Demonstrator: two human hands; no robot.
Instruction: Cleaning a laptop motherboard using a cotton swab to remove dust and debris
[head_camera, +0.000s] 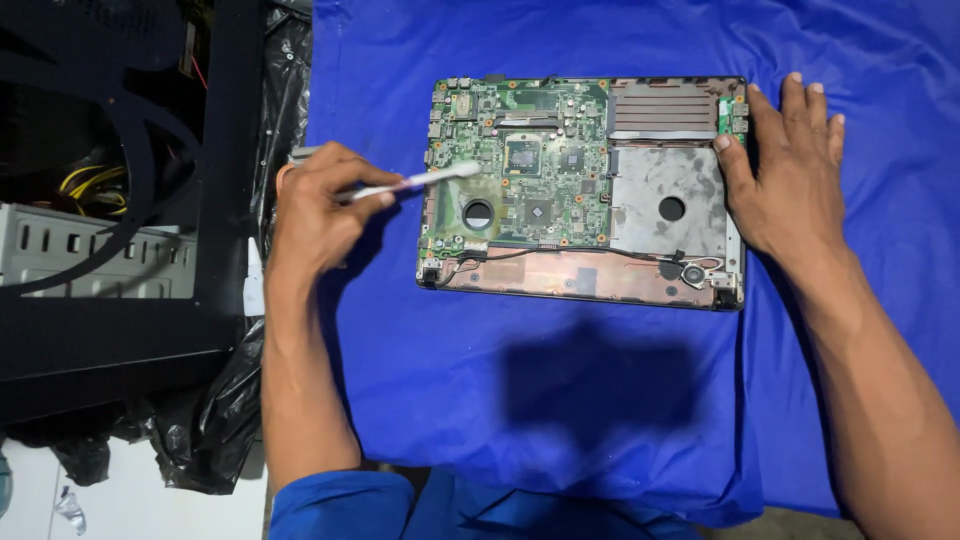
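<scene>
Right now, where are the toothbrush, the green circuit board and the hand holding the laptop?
toothbrush (420, 180), head view, middle of its white handle.
green circuit board (520, 165), head view, its centre.
right hand (785, 170), head view, back of hand.

left hand (318, 205): fingers curled shut in a pinch, thumb on top, wrist bent inward | left forearm: bare, blue sleeve at elbow | right hand (785, 170): flat, palm down, fingers spread forward, thumb out | right forearm: bare, angled inward
</scene>
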